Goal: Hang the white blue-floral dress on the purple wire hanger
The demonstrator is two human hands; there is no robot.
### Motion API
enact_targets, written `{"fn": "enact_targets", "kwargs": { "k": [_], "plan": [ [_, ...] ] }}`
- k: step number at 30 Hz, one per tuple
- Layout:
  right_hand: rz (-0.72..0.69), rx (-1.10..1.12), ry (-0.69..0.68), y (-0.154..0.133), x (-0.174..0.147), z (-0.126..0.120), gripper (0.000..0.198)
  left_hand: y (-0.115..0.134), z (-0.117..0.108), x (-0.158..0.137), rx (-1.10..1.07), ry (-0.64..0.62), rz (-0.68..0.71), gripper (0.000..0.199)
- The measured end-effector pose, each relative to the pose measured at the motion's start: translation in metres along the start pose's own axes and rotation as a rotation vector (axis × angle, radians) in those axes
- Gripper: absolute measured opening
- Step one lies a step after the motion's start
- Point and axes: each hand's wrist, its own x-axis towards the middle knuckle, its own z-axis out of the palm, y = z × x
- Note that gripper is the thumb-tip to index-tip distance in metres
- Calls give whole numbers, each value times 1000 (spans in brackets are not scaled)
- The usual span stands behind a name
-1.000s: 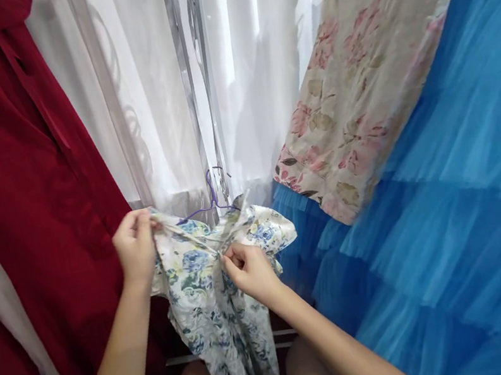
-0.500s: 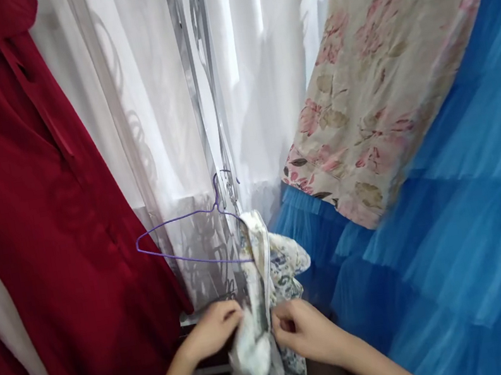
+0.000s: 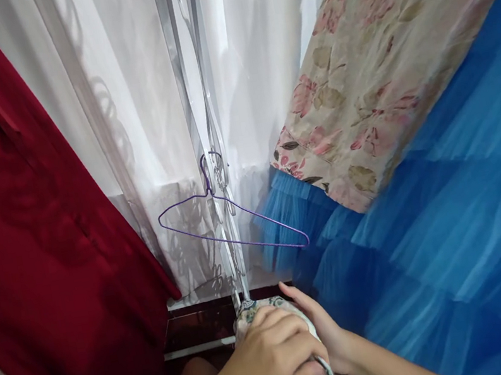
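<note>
A bunched white garment with a blue-green floral print (image 3: 273,302) is gathered low in front of me, between my two hands. Across its top lies my left hand (image 3: 274,359), its fingers curled over the cloth and its thumb tip near a pale edge. My right hand (image 3: 326,325) cups the bundle from the right, with one digit stretched upward and the others hidden behind the cloth. Just above hangs a bare purple wire hanger (image 3: 240,240), hooked on a white metal stand (image 3: 198,94).
A dark red garment (image 3: 49,247) hangs on the left. To the right hang a beige cloth with pink flowers (image 3: 336,96) and a blue tulle skirt (image 3: 478,226). White curtains (image 3: 145,103) cover the back, above a dark tiled floor (image 3: 193,331).
The floral garment has come off the purple hanger and is lower, bunched up. My left hand has moved right, onto it; my right hand has shifted slightly right and now supports it.
</note>
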Motion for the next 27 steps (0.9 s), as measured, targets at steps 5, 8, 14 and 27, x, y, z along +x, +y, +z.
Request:
{"fn": "enact_targets", "kwargs": {
  "k": [5,8,14,27],
  "plan": [
    [157,136,-22,-14,-14,4,16,-4,-1,-15,-162,53,-125,45],
    [87,-79,-120,-26,-26,1,24,-15,0,-24,-245,209,-216,59],
    [81,-774,-612,-74,-50,-17,21,-53,27,-45,-462,-135,-434,28],
    [-419,-611,-14,-195,45,-56,23,-21,-46,-54,323,365,-232,19]
  ]
}}
